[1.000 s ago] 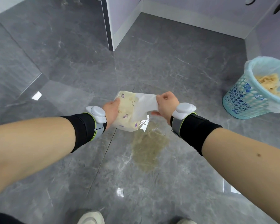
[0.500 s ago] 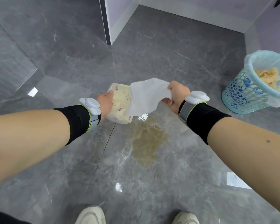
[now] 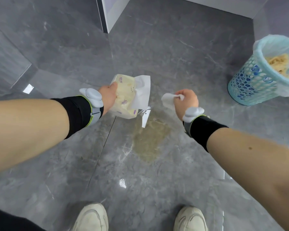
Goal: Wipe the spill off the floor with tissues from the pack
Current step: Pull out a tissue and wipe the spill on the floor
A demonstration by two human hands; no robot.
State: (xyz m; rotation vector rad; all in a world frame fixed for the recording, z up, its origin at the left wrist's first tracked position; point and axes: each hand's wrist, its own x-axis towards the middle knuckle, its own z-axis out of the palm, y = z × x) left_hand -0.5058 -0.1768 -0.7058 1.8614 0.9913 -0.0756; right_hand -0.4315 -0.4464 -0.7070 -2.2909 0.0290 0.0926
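A yellowish-brown spill (image 3: 149,139) spreads over the grey marble floor, below and between my hands. My left hand (image 3: 108,95) grips a cream tissue pack (image 3: 123,100), held in the air above the spill's far end. A white tissue (image 3: 143,92) sticks out of the pack's open side, and a clear flap hangs below it. My right hand (image 3: 187,101) is closed on a separate crumpled white tissue (image 3: 168,100), held to the right of the pack and apart from it.
A turquoise mesh waste basket (image 3: 255,85) with a liner stands at the right and holds used brownish tissues. A white cabinet corner (image 3: 107,17) juts in at the top. My two white shoes (image 3: 92,217) stand at the bottom edge.
My right hand has pulled a tissue free of the pack and moved right and down with it crumpled. Another tissue now sticks out of the pack. The view has tilted down to my shoes.
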